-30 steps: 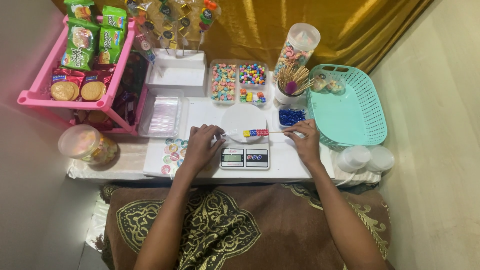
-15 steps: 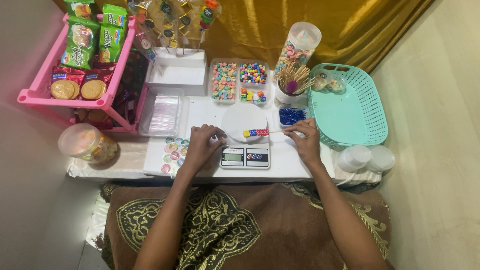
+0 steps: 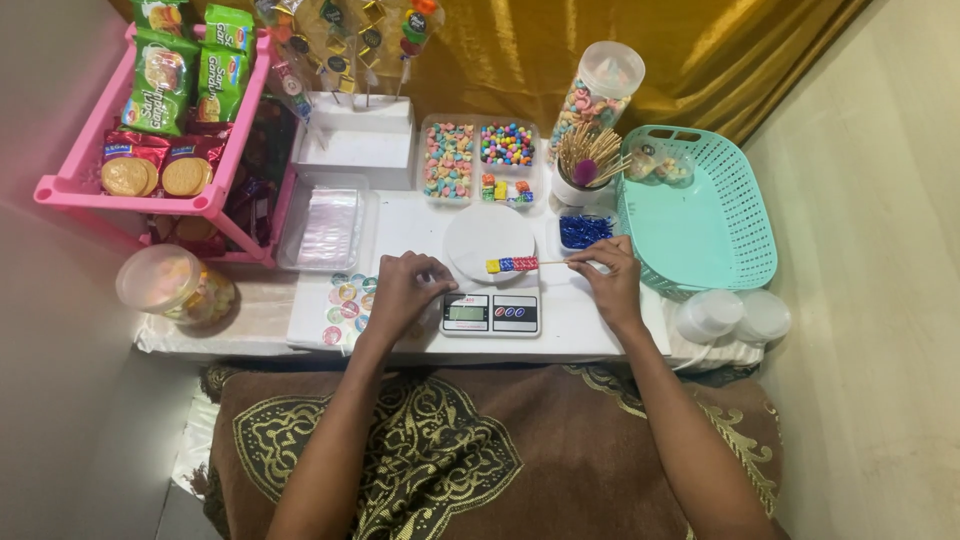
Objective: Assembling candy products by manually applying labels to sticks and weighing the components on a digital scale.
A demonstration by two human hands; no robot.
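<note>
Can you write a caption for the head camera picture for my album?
Right hand holds a candy skewer over the kitchen scale while the left hand rests beside it.

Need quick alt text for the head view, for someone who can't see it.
The right hand holds a wooden skewer of coloured candy cubes over the white plate on a kitchen scale; the left hand rests beside it.
</note>
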